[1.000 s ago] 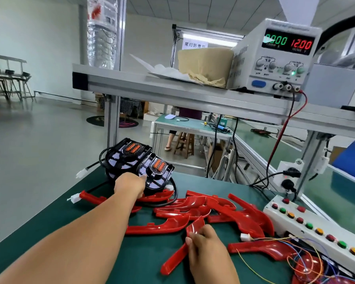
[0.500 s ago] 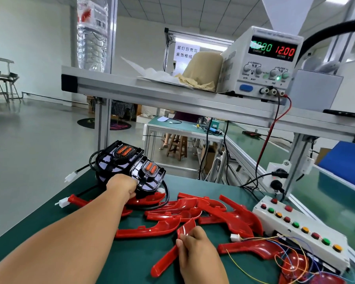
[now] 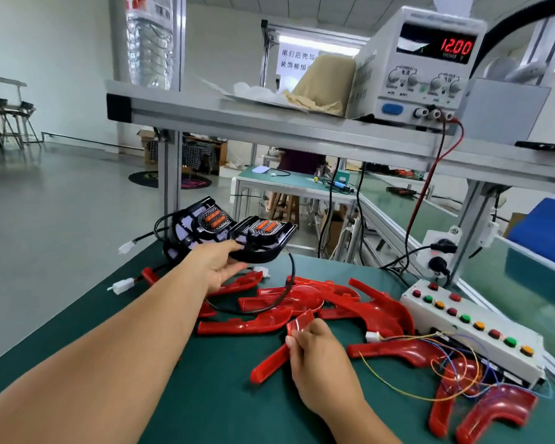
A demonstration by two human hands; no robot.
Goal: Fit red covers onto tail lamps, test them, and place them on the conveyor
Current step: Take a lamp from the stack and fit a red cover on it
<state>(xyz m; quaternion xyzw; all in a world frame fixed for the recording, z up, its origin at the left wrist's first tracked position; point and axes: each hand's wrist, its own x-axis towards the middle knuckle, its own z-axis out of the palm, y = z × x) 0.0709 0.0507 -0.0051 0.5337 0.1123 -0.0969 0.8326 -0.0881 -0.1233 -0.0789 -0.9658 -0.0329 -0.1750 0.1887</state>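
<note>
My left hand grips a black tail lamp with orange inserts and holds it tilted above the green bench, its black cable looping down. A second black tail lamp sits behind it at the bench's far left corner. My right hand pinches a curved red cover that rests on the mat. Several more red covers lie heaped in the middle of the bench.
A white box with coloured push buttons and loose wires stands at right, more red covers in front of it. A power supply reading 12.00 sits on the aluminium shelf. The green conveyor runs at right.
My left hand has lifted the nearer tail lamp off the pile and turned it flatter. My right hand keeps its hold on the red cover.
</note>
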